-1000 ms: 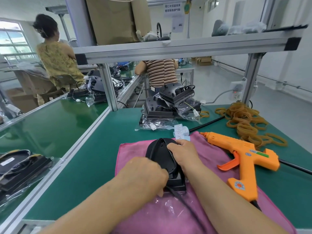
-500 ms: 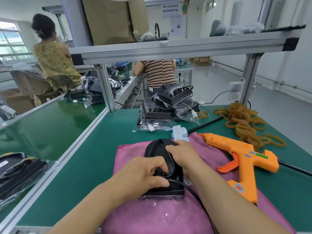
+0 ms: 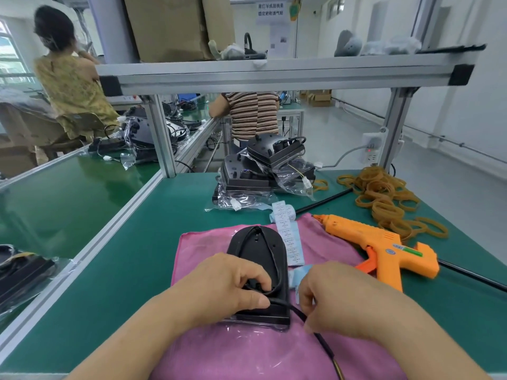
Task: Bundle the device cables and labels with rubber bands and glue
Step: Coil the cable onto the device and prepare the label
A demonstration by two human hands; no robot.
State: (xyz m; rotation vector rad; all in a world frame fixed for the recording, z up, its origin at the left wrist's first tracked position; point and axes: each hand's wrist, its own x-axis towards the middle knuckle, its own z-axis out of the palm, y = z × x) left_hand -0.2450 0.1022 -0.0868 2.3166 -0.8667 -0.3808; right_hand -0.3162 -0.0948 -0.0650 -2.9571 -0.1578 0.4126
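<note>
The black device (image 3: 258,259) lies on the pink cloth (image 3: 208,349) so it does not get scratched on the green table (image 3: 153,215). The left hand (image 3: 222,286) presses down on its near end, with thumb and fingers pinched on the black cable (image 3: 307,319) — I think this keeps the cable in place along the edge. The right hand (image 3: 337,300) sits just beside the device, fingers curled shut on the cable where it leaves, and a bit of the label strip (image 3: 290,242) peeks out above the knuckles. The orange glue gun (image 3: 381,248) lies to the right, partly on the cloth, easy to grab. The rubber bands (image 3: 384,198) sit in a pile farther back — the glue gun lies between them and the hands. More bagged devices (image 3: 263,171) are stacked behind
</note>
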